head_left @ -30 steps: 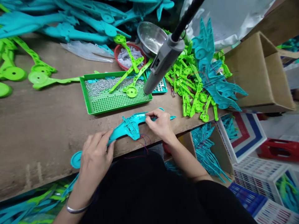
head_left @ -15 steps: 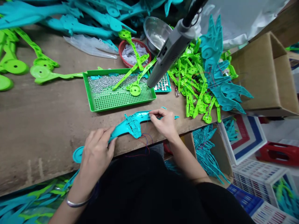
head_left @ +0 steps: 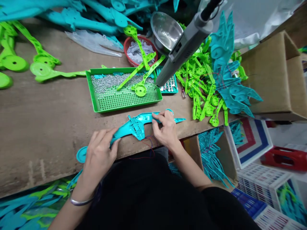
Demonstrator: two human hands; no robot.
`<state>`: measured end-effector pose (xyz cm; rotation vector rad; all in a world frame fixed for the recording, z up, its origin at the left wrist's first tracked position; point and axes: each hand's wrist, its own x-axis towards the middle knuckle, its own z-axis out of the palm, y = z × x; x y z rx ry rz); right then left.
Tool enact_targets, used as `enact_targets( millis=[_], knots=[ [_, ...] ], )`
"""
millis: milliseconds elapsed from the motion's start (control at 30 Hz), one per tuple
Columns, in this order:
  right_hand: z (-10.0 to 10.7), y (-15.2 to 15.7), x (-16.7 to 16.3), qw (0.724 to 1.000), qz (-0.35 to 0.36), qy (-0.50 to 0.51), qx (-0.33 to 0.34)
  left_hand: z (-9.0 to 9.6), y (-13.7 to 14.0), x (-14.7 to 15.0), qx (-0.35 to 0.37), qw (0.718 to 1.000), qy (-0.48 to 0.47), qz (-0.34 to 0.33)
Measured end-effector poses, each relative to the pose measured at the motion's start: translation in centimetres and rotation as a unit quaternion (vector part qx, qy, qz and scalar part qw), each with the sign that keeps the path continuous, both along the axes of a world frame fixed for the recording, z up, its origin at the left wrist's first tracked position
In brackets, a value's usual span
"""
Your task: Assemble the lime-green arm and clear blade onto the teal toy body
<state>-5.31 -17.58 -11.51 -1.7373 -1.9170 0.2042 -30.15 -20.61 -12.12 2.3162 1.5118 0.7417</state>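
A turquoise plastic toy part (head_left: 124, 128), long and curved with a ribbed middle, lies along the table's front edge. My left hand (head_left: 100, 147) is wrapped round its left section, fingers over the top and thumb at the near side. On the right section sits my right hand (head_left: 166, 129), fingertips pressed on the part and thumb bent at its near edge; anything small under those fingers is hidden. A pointed tip and a round end show beyond this hand. Thin red and blue wires (head_left: 151, 143) hang from the part's middle over the edge.
A green tray (head_left: 124, 103) of small screws lies behind the part, with green pieces across it. A grey electric screwdriver (head_left: 177, 51) hangs over its right corner. Green parts (head_left: 203, 92) are heaped on the right, beside a cardboard box (head_left: 266, 73). A metal bowl (head_left: 165, 28) stands behind.
The view has shifted slightly. My right hand's fingers have bent and its thumb has drawn down a little along the part. My left hand keeps its grip.
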Motion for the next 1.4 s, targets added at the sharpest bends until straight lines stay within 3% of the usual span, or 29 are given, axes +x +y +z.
enact_targets(
  millis=[200,333,433,700,833,967,1067,1167,1300,1400],
  knots=[
    [0.0,-1.2,0.8,0.998,0.006,-0.052,-0.029,0.4,1.0,-0.4,-0.008,1.0,0.001,-0.012],
    [0.3,-0.4,2.4,0.994,0.073,0.073,-0.029,0.4,2.5,-1.2,0.007,0.999,0.019,-0.033],
    [0.7,-0.2,3.4,0.989,0.061,0.132,0.001,0.3,3.3,-1.9,0.002,0.999,0.026,-0.041],
    [0.7,-0.5,3.2,0.996,0.063,0.066,0.0,0.1,3.5,-2.0,0.023,0.995,0.093,-0.022],
    [1.1,-0.4,3.0,0.995,0.064,0.081,-0.01,1.1,2.5,-1.5,0.045,0.996,0.079,-0.004],
    [2.0,-2.7,2.5,0.991,0.039,0.129,-0.02,1.8,-0.4,0.0,0.07,0.997,-0.004,-0.017],
    [1.7,-5.3,1.3,0.992,0.048,0.097,-0.064,1.3,-2.6,1.6,0.029,0.997,-0.052,-0.057],
    [0.6,-6.8,0.3,0.991,0.054,0.081,-0.095,0.6,-3.3,2.8,-0.002,0.996,-0.076,-0.05],
    [0.0,-6.6,0.9,0.974,0.057,0.182,-0.125,0.1,-2.9,3.9,-0.03,0.996,-0.086,-0.016],
    [0.2,-5.8,2.1,0.941,0.027,0.286,-0.18,0.0,-2.7,4.8,-0.053,0.996,-0.07,-0.016]
  ],
)
